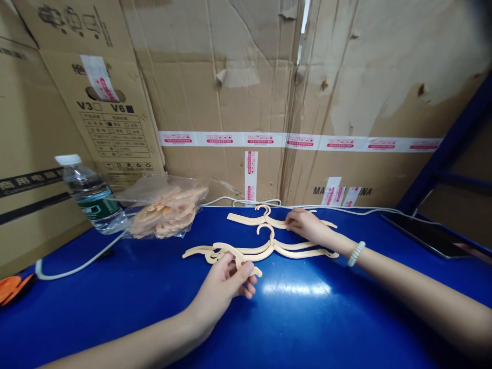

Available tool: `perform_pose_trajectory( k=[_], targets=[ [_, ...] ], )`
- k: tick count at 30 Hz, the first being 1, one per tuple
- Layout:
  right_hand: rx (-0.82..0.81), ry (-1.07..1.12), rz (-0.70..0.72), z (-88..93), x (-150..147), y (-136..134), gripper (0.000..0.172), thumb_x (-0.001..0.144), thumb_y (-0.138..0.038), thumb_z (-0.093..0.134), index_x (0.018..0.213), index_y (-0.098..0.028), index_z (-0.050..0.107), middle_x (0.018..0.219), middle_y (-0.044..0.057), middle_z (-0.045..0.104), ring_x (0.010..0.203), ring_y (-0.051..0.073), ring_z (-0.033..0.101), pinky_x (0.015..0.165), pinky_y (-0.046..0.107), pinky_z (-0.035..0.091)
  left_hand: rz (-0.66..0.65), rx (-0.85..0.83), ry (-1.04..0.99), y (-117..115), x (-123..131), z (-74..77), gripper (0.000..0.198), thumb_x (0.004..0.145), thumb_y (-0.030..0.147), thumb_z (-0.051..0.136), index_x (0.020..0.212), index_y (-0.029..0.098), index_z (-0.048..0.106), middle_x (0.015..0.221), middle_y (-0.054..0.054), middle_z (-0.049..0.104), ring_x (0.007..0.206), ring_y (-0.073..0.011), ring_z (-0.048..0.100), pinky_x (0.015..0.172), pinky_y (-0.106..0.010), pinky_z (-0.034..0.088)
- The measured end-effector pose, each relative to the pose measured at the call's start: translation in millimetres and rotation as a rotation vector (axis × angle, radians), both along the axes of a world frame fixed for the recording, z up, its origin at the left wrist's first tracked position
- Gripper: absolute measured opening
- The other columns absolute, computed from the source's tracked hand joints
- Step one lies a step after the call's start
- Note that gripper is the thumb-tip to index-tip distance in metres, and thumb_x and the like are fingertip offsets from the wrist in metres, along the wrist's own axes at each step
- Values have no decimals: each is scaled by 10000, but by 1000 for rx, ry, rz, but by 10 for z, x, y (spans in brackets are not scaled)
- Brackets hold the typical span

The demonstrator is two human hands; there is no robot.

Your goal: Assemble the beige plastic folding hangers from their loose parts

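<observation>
My left hand (226, 282) pinches a curved beige plastic hanger piece (226, 247) between thumb and fingers, just above the blue table. Behind it lies a beige clothes hanger (263, 253) with its hook pointing away from me and its arms spread left and right. Farther back, a second beige hanger (246, 220) lies flat. My right hand (307, 226) is closed over the right arm of that far hanger, its fingertips partly hidden. A pale beaded band circles the right wrist.
A clear plastic bag (165, 207) of beige hanger parts lies at the back left beside a water bottle (94, 197). A white cable (84, 264) runs along the table. Orange-handled scissors (13, 289) are far left, a dark tablet (426, 236) right. Cardboard (219, 102) walls the back.
</observation>
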State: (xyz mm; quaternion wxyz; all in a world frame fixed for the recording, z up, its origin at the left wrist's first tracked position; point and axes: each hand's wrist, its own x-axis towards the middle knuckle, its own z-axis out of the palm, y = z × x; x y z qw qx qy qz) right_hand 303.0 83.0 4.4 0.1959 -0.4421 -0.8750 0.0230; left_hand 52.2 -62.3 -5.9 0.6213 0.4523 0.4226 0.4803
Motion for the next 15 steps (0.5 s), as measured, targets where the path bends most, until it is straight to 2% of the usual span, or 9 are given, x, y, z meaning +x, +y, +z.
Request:
perform_pose_trajectory(
  k=[6, 9, 11, 15],
  targets=[
    [-16, 75, -3, 105, -40, 7, 69, 752, -109, 637, 750, -173, 612, 785, 46, 645, 730, 203, 617, 682, 284, 463, 35, 59, 21, 48, -83, 131, 366, 720, 433, 796, 813, 137, 603, 711, 9, 603, 615, -91, 540, 577, -203, 434],
    [-3, 160, 5, 225, -3, -60, 38, 795, -148, 589, 781, -179, 573, 708, 23, 628, 640, 184, 598, 610, 273, 455, 114, 90, -43, 96, -141, 199, 338, 690, 378, 830, 840, 140, 644, 700, 16, 592, 629, -89, 519, 596, -195, 429],
    [11, 220, 7, 303, 48, -155, 21, 829, -201, 567, 829, -184, 556, 720, 27, 636, 644, 182, 607, 609, 275, 473, 168, 112, -97, 135, -196, 232, 314, 670, 334, 850, 828, 142, 657, 720, 11, 604, 639, -85, 512, 629, -194, 440],
    [-22, 353, 89, 382, 168, -473, 180, 882, -318, 547, 992, -183, 596, 818, 55, 677, 739, 197, 650, 684, 306, 534, 231, 99, -192, 210, -326, 261, 305, 652, 286, 871, 812, 138, 657, 767, 1, 604, 664, -85, 509, 628, -182, 450]
  ],
)
